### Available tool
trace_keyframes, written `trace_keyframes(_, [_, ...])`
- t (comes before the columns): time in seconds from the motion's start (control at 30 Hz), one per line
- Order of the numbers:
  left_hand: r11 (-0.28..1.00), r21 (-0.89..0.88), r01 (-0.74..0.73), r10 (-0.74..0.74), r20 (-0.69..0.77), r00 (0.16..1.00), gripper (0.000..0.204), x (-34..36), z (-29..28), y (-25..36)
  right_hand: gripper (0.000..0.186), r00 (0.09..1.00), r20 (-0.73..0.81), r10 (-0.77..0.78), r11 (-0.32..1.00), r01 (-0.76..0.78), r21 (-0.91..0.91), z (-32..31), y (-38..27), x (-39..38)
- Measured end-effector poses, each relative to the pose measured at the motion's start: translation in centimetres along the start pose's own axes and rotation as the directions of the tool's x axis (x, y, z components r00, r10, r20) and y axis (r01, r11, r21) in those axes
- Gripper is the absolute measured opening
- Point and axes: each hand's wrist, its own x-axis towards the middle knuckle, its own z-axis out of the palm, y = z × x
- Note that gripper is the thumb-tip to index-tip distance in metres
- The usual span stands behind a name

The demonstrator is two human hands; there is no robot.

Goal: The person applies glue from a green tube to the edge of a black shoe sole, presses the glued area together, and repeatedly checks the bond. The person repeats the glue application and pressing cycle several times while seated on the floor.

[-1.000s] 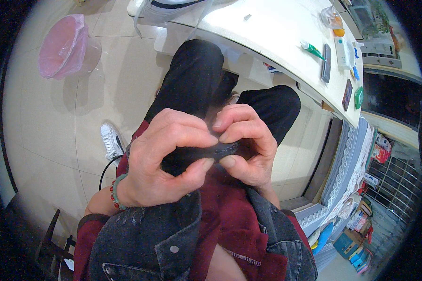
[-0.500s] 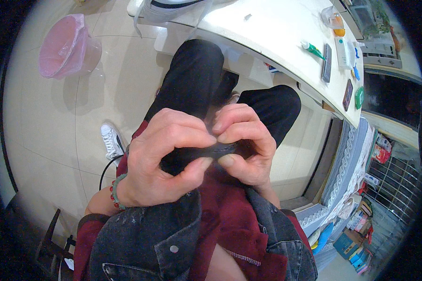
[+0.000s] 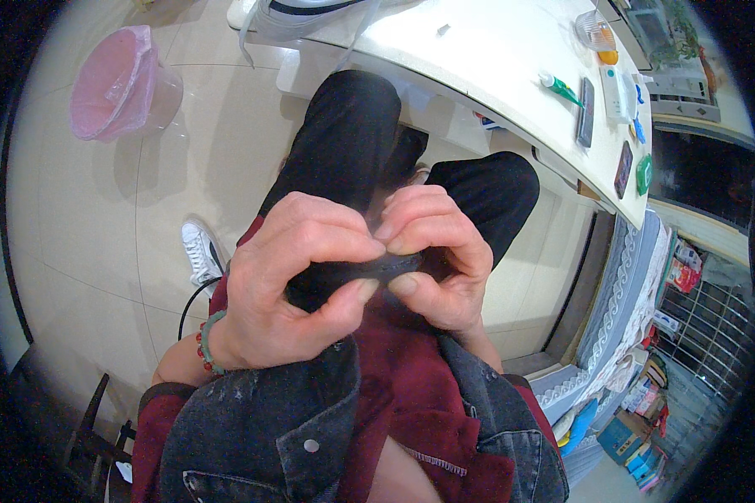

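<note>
In front of my lap, my left hand (image 3: 281,285) and my right hand (image 3: 445,256) pinch a strip of black cloth (image 3: 334,279) between thumbs and fingers. The fingertips of both hands almost meet, and a thin line like a seam or edge shows on the cloth between them. What the cloth belongs to is hidden behind the fingers. A green and red bead bracelet (image 3: 205,344) circles my left wrist. Below the hands are a dark denim garment (image 3: 252,427) with a metal button and a maroon garment (image 3: 390,377). Black trousers (image 3: 340,138) cover my knees.
A white table (image 3: 486,46) stands ahead, bearing a green tube (image 3: 559,87), a dark phone (image 3: 623,168) and a clear cup (image 3: 594,32). A pink lined bin (image 3: 117,84) is on the tiled floor at left. At right are a grey patterned cover (image 3: 600,323) and stacked boxes (image 3: 621,436).
Both hands keep the same pinch on the black cloth. The fingertips have shifted only very slightly.
</note>
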Motion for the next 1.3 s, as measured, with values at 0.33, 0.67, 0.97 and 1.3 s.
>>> trace_keyframes(0.33, [1.000,0.019,0.019,-0.019,0.021,1.000,0.032,0.03,-0.25,-0.01,0.028,1.000,0.005,-0.010,1.000,0.011,-0.007,-0.11,0.22,0.17])
trace_keyframes(0.67, [0.999,0.033,0.032,-0.033,0.030,0.999,0.032,0.28,-0.28,-0.11,0.029,0.999,-0.017,0.029,0.999,-0.029,0.018,-0.10,0.38,0.13])
trace_keyframes(0.97, [1.000,0.010,0.022,-0.022,0.015,1.000,0.031,0.29,-0.10,-0.25,0.028,1.000,-0.024,0.013,1.000,-0.012,0.023,-0.06,0.50,0.19])
trace_keyframes(1.3, [0.998,0.009,0.058,-0.058,0.023,0.998,0.034,-0.04,-0.32,-0.27,0.030,1.000,-0.011,0.000,0.999,0.001,0.042,0.08,0.59,0.31])
